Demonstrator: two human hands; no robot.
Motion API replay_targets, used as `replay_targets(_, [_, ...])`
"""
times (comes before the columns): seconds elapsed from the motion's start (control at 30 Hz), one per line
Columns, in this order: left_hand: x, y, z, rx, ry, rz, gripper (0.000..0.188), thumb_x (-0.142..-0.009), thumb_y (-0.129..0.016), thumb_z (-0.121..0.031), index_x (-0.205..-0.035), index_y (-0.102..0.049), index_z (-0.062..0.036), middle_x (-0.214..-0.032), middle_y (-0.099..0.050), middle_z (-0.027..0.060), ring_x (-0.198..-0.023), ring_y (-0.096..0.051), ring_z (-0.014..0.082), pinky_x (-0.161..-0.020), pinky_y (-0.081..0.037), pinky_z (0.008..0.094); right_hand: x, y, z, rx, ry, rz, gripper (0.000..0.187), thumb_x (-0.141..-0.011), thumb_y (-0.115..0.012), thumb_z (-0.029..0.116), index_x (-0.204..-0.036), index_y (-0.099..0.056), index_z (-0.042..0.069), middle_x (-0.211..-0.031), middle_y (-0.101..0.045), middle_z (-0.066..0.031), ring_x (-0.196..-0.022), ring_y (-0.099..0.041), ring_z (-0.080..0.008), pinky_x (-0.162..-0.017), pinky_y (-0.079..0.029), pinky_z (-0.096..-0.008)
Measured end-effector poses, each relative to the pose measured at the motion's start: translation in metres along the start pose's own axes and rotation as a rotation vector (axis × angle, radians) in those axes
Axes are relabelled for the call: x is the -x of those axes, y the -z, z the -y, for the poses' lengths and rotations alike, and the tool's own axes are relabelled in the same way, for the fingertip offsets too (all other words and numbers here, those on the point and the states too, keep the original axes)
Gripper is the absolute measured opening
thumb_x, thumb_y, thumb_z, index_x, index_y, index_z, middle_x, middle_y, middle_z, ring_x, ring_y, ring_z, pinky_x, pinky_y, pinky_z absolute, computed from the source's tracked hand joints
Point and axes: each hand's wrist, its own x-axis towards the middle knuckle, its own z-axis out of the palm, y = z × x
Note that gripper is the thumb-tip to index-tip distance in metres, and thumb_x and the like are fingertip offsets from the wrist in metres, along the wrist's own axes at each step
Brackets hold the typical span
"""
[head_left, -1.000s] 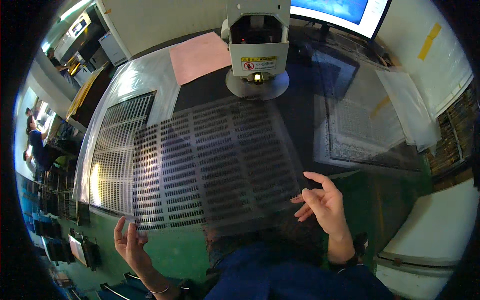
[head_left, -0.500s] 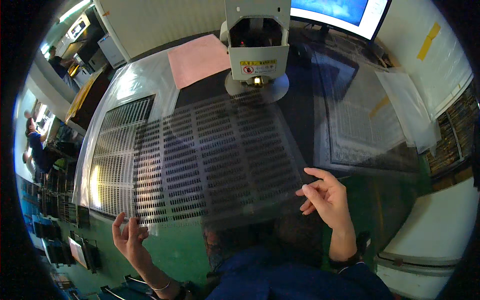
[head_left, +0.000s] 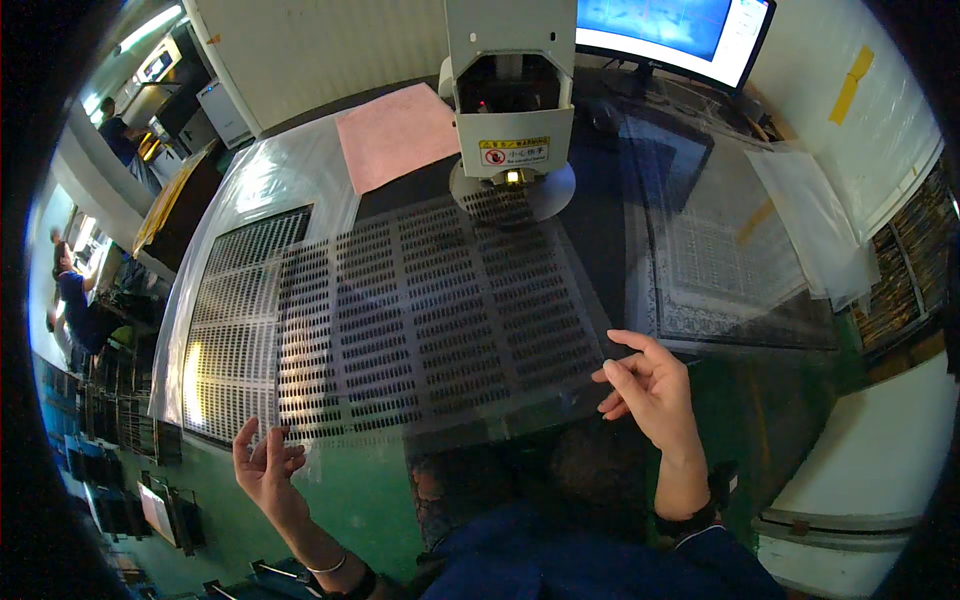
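Observation:
A large clear film sheet (head_left: pixel 440 335) printed with rows of small black marks stretches between my hands. My left hand (head_left: pixel 270 480) pinches its near left corner between thumb and fingers. At the near right edge, my right hand (head_left: pixel 650 390) grips the sheet between thumb and forefinger. The sheet's far edge lies over a round plate (head_left: pixel 560 195) beneath the head of a pale grey machine (head_left: pixel 510 105), where a small light glows. Another dark patterned sheet (head_left: pixel 225 325) lies on clear plastic, partly under the left side of the held film.
A pink cloth (head_left: pixel 395 135) lies beyond the film, left of the machine. A monitor (head_left: pixel 680 35) and a mouse (head_left: pixel 603 112) stand at the back right. More clear sheets (head_left: pixel 730 255) cover the table's right side. People work far off at the left.
The film has shifted slightly right and its printed rows now look sharper. My left hand has moved a little to the right, and both hands keep their hold.

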Motion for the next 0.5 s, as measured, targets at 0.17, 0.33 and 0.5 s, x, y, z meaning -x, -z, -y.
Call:
replay_targets(0.17, [-0.0017,0.0005,0.0022,0.014,-0.005,0.004,0.037,-0.083,-0.062,-0.01,-0.115,-0.046,0.0007,-0.082,-0.063,0.0118,-0.057,-0.058,0.0098,-0.047,-0.046,0.0187,-0.0018,-0.0007,0.0016,-0.003,-0.013,-0.002,0.034,-0.087,-0.055,0.008,-0.119,-0.048,0.001,-0.082,-0.063,-0.0146,-0.058,-0.062,-0.0147,-0.048,-0.053,-0.0243])
replay_targets(0.33, [-0.0017,-0.002,0.0013,0.014,-0.018,0.01,0.036,-0.083,-0.062,-0.01,-0.114,-0.047,0.0016,-0.082,-0.063,0.0114,-0.056,-0.057,0.0096,-0.047,-0.046,0.0181,-0.0036,-0.0005,0.001,-0.01,-0.007,0.002,0.034,-0.087,-0.055,0.008,-0.119,-0.047,0.001,-0.082,-0.063,-0.0151,-0.058,-0.063,-0.0151,-0.048,-0.053,-0.0241])
replay_targets(0.5, [-0.0011,-0.0048,0.0002,0.021,-0.017,-0.003,0.035,-0.083,-0.062,-0.01,-0.113,-0.047,0.0017,-0.08,-0.063,0.0107,-0.056,-0.058,0.0097,-0.047,-0.046,0.0175,-0.0051,-0.0005,0.0009,-0.008,0.0,0.004,0.033,-0.088,-0.055,0.008,-0.119,-0.047,0.001,-0.082,-0.063,-0.0157,-0.057,-0.063,-0.0156,-0.047,-0.053,-0.0244])
